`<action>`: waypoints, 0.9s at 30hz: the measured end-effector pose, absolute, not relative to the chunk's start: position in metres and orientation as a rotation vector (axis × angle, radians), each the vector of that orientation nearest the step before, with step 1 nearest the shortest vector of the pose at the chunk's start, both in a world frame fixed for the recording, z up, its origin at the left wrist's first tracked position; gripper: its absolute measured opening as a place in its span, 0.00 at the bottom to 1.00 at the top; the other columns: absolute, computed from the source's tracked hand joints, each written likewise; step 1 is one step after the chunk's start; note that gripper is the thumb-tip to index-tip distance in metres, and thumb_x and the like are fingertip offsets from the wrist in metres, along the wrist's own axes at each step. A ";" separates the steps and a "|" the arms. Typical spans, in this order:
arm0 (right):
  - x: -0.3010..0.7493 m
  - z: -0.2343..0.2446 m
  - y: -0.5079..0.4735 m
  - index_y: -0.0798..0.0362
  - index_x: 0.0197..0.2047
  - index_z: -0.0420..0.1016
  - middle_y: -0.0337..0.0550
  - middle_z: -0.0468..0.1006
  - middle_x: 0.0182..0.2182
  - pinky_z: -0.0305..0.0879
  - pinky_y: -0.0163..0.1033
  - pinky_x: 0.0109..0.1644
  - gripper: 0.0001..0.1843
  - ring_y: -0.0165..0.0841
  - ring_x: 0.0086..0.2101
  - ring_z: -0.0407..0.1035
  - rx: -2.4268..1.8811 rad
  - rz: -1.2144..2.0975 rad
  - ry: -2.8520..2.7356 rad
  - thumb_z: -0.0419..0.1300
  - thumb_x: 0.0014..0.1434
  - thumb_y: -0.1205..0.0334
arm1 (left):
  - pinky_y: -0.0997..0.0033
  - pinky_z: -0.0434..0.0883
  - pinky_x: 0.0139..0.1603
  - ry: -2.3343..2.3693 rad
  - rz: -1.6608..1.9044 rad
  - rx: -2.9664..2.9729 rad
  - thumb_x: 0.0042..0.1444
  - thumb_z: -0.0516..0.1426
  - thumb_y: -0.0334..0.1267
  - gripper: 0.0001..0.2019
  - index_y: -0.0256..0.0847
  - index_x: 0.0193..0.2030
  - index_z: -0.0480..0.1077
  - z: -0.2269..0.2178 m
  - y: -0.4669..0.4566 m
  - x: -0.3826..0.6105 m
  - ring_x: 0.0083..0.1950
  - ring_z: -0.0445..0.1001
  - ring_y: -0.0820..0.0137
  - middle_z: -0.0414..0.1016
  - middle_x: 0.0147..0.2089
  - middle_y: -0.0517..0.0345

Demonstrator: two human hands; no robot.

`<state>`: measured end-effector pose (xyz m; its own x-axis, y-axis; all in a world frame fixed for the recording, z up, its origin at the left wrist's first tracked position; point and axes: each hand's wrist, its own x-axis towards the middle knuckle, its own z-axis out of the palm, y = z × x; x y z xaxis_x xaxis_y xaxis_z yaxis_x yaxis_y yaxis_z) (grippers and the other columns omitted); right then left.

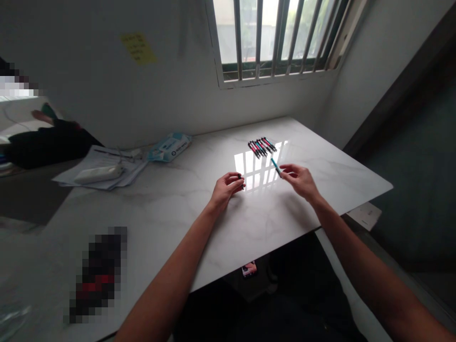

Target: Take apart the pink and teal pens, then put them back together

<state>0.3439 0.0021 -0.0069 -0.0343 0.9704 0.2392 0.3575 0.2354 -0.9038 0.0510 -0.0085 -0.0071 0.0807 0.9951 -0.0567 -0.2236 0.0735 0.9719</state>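
Note:
My left hand (226, 187) hovers just above the white marble table (171, 209), its fingers pinched on a small black pen part (240, 178). To its right, my right hand (301, 180) pinches a teal pen barrel (275, 166) that points up and away to the left. Beyond both hands, a row of several pink, teal and black pens (262, 146) lies side by side on the table, near the window's bright reflection.
A wet-wipes pack (169, 147) lies at the back by the wall. Left of it are papers with a white device (99, 174) on top. A dark blurred object (98, 275) stands near the left front. Another person's dark sleeve (46, 145) rests at far left.

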 end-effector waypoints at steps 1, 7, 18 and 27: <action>0.325 -0.007 -0.003 0.53 0.52 0.83 0.48 0.85 0.39 0.76 0.40 0.39 0.21 0.38 0.36 0.81 -1.234 0.892 -1.597 0.68 0.59 0.51 | 0.67 0.77 0.44 1.014 1.201 1.034 0.41 0.76 0.45 0.25 0.38 0.43 0.75 -0.007 -0.009 0.051 0.37 0.81 0.69 0.82 0.43 0.53; 0.247 -0.013 -0.026 0.51 0.47 0.82 0.43 0.84 0.35 0.77 0.40 0.40 0.13 0.36 0.34 0.81 -1.105 1.091 -1.637 0.67 0.60 0.57 | 0.63 0.78 0.49 0.974 1.195 1.012 0.41 0.77 0.44 0.26 0.38 0.44 0.75 -0.007 -0.009 0.051 0.38 0.82 0.68 0.83 0.38 0.54; 0.283 -0.006 -0.029 0.48 0.44 0.82 0.42 0.85 0.38 0.74 0.43 0.46 0.06 0.37 0.39 0.79 -1.146 0.797 -1.960 0.66 0.64 0.60 | 0.62 0.78 0.50 0.963 1.162 1.037 0.42 0.76 0.43 0.24 0.37 0.45 0.79 -0.010 -0.009 0.050 0.39 0.81 0.68 0.83 0.40 0.54; 0.398 -0.030 0.013 0.51 0.47 0.83 0.48 0.84 0.41 0.68 0.50 0.54 0.13 0.43 0.40 0.74 -1.611 0.106 -1.806 0.68 0.61 0.55 | 0.60 0.78 0.51 1.010 1.188 1.049 0.42 0.76 0.44 0.24 0.38 0.46 0.80 -0.007 -0.006 0.047 0.39 0.80 0.68 0.83 0.40 0.53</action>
<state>0.3975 0.0130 -0.0299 0.0225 0.8977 0.4401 0.8401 0.2217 -0.4951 0.0474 -0.0061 -0.0074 0.1022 0.9934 -0.0524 -0.2112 0.0731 0.9747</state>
